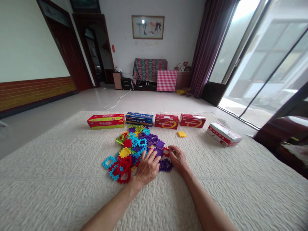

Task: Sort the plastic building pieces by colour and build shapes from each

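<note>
A heap of plastic interlocking square pieces [125, 152] in red, blue, yellow, green and purple lies on the bedspread before me. My left hand [148, 167] rests palm down on the heap's near right side, fingers apart, beside a flat purple piece [158, 152]. At the heap's right edge, the curled fingertips of my right hand [178, 158] grip the rim of a red square frame piece [166, 151]. Dark purple pieces [166, 165] lie between my two hands. One yellow piece [182, 134] sits apart, beyond my right hand.
Along the far side of the quilted bedspread [60, 166] stand a red-and-yellow box [106, 122], a blue box [139, 119] and two red boxes [166, 122]. A white-and-red box [224, 134] lies angled at the right. Dark furniture [284, 128] borders the right edge.
</note>
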A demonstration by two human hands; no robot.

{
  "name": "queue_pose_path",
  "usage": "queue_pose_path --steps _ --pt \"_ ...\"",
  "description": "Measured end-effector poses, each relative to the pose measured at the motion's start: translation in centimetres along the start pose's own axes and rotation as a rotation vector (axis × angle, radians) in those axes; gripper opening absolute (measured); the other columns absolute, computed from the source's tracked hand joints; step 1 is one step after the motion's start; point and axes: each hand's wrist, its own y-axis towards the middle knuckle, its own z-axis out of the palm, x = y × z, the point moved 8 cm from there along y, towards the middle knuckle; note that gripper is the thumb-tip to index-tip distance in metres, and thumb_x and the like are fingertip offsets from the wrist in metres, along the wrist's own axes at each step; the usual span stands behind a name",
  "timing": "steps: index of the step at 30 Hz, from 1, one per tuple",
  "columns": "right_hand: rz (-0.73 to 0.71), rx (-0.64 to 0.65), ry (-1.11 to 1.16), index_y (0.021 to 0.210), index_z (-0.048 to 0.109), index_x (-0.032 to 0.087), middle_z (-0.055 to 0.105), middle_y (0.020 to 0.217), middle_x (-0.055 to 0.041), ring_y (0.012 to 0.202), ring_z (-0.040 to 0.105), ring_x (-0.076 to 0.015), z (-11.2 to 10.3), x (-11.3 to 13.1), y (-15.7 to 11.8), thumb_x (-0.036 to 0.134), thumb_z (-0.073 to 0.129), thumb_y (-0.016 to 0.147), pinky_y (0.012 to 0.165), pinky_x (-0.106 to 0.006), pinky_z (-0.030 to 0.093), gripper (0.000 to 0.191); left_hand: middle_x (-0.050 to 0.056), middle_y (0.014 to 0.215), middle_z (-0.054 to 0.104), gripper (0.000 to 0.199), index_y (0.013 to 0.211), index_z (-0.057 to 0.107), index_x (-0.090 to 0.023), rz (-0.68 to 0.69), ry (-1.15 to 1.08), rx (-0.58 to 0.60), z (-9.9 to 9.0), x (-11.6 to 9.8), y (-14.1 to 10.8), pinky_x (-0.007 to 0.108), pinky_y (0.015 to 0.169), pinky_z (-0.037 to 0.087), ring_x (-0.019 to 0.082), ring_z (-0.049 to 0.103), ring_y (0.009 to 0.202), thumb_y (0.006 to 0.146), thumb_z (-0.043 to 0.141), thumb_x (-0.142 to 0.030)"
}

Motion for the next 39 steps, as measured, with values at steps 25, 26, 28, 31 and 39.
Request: queue_pose_path --steps 25,26,28,31,39 --pt "0.122 -0.009 0.188 0.097 0.066 0.018 0.07 0.096 -0.0091 0.089 0.064 -0.0231 -0.5 -1.4 0.3 0.04 0.045 0.085 0.083 -0.036 0.05 0.032 0.014 0.135 0.05 0.031 0.115 0.06 -0.017 0.001 -0.012 0.084 4.1 0.1 4.2 0.051 0.106 0.033 0.031 0.038 0.131 0.09 0.042 -0.02" --pt "0.121 -0.008 0.193 0.096 0.066 0.018 0.07 0.096 -0.009 0.089 0.064 -0.0233 -0.5 -1.4 0.3 0.04 0.045 0.085 0.083 -0.036 0.049 0.032 0.015 0.135 0.05 0.032 0.116 0.059 -0.017 -0.008 -0.003 0.064 3.9 0.1 4.4 0.051 0.106 0.034 0.03 0.039 0.13 0.09 0.039 -0.017" --pt "0.126 -0.013 0.22 0.096 0.066 0.018 0.07 0.095 -0.0089 0.089 0.064 -0.0234 -0.5 -1.5 0.3 0.041 0.046 0.085 0.084 -0.036 0.049 0.033 0.014 0.134 0.05 0.033 0.115 0.058 -0.016 0.022 -0.014 0.028 3.7 -0.8 4.3 0.048 0.106 0.035 0.028 0.042 0.127 0.09 0.037 -0.015" --pt "0.151 -0.031 0.279 0.097 0.066 0.017 0.07 0.098 -0.009 0.091 0.064 -0.0234 -0.6 -1.9 0.3 0.043 0.046 0.085 0.085 -0.036 0.048 0.035 0.011 0.122 0.057 0.024 0.102 0.06 -0.016 0.17 -0.095 0.064 4.2 -3.3 3.6 0.038 0.098 0.044 0.023 0.052 0.114 0.09 0.04 -0.016" --pt "0.139 -0.04 0.314 0.094 0.067 0.018 0.069 0.093 -0.006 0.088 0.062 -0.0212 -0.8 -1.8 0.2 0.041 0.046 0.086 0.081 -0.031 0.047 0.032 0.011 0.109 0.058 0.02 0.091 0.06 -0.014 0.204 -0.169 0.121 4.7 -1.2 4.6 0.033 0.092 0.047 0.02 0.051 0.107 0.089 0.04 -0.012"
